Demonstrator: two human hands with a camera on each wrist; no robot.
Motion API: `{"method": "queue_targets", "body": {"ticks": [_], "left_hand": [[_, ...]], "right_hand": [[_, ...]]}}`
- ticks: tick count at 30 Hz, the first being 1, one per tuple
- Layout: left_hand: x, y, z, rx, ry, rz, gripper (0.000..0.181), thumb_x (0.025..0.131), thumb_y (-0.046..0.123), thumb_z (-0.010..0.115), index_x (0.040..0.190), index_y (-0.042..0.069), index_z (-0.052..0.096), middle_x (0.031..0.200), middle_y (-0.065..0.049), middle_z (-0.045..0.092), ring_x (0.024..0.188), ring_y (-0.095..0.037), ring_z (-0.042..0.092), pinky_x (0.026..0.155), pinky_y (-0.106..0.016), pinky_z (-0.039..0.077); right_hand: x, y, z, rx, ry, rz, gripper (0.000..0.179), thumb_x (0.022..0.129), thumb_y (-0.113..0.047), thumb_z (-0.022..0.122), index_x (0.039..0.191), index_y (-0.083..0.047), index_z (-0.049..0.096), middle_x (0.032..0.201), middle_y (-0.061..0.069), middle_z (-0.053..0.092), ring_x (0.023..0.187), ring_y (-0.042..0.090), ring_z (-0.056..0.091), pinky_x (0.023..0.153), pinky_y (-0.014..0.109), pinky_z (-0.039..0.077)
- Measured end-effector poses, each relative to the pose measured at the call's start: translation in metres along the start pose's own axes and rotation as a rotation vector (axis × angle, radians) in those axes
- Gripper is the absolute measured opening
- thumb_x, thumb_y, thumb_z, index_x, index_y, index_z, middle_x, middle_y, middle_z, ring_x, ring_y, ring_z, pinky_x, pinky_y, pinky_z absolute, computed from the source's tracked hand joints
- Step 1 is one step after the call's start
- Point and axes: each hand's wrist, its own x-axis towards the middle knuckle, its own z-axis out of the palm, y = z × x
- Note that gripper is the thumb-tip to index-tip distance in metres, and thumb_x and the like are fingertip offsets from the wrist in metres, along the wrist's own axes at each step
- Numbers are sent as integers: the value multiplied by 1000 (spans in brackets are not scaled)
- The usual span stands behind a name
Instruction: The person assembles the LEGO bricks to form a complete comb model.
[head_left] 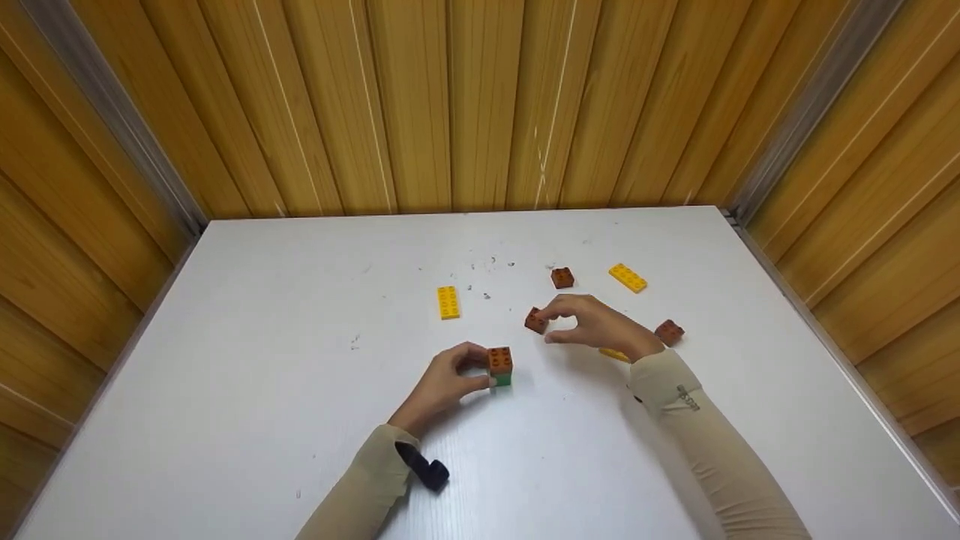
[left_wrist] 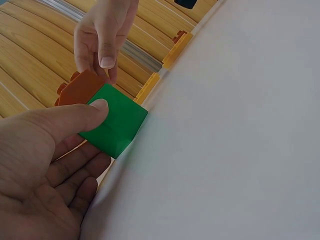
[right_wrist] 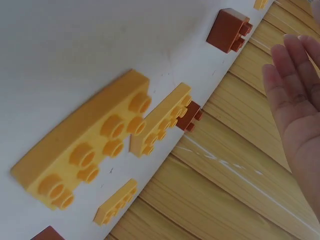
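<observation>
In the head view my left hand (head_left: 450,375) holds a stack of two toy building bricks, an orange-brown brick (head_left: 500,358) on top of a green brick (head_left: 501,379). The left wrist view shows the thumb pressed on the green brick (left_wrist: 117,120), fingers behind and below. To the right, my right hand (head_left: 592,322) reaches over a loose brown brick (head_left: 535,321); its fingertips overlap the brick's edge and the thumb stands apart. Whether they touch is unclear. The right wrist view shows this hand (right_wrist: 302,100) with fingers extended.
Yellow plate bricks lie at the middle (head_left: 448,303) and far right (head_left: 628,277); another yellow brick (head_left: 615,354) is partly hidden under the right wrist. Further brown bricks sit at the back (head_left: 562,278) and right (head_left: 670,332). Wood-patterned walls (head_left: 480,105) border the white table (head_left: 262,337).
</observation>
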Motion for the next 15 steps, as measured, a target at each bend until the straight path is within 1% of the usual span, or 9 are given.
{"method": "queue_targets", "body": {"ticks": [2, 6, 9, 11, 15], "left_hand": [[-1, 0, 0, 1, 0, -2, 34, 81, 17, 76, 112, 15, 63, 112, -1, 66, 104, -17, 61, 99, -39, 46], [0, -2, 1, -32, -11, 32, 33, 83, 11, 74, 114, 10, 62, 114, -8, 66, 106, -24, 61, 100, -44, 45], [0, -3, 1, -52, -18, 47, 33, 83, 10, 73, 114, 8, 62, 114, -9, 66, 107, -26, 61, 100, -46, 45], [-1, -3, 0, -47, -14, 44, 33, 82, 12, 74, 114, 11, 63, 114, -6, 66, 106, -22, 60, 100, -43, 45], [-1, -1, 0, -24, -12, 35, 33, 82, 12, 74, 113, 12, 63, 113, -4, 66, 105, -19, 60, 100, -41, 46]], "right_hand": [[-1, 4, -3, -15, 4, 21, 40, 87, -19, 70, 124, -4, 62, 118, 15, 64, 112, 34, 58, 99, 52, 45], [-4, 12, -11, -38, 25, 37, 42, 88, -19, 70, 124, -1, 61, 121, 18, 62, 112, 36, 58, 99, 52, 46], [-7, 17, -16, -55, 38, 56, 43, 88, -20, 69, 124, 1, 60, 123, 20, 60, 111, 37, 57, 99, 53, 45], [-8, 20, -19, -56, 42, 96, 43, 89, -20, 68, 125, 2, 59, 124, 20, 60, 112, 36, 57, 99, 53, 45], [-9, 27, -22, -77, 51, 138, 43, 89, -20, 68, 125, 2, 59, 125, 19, 60, 112, 35, 57, 100, 52, 44]]}}
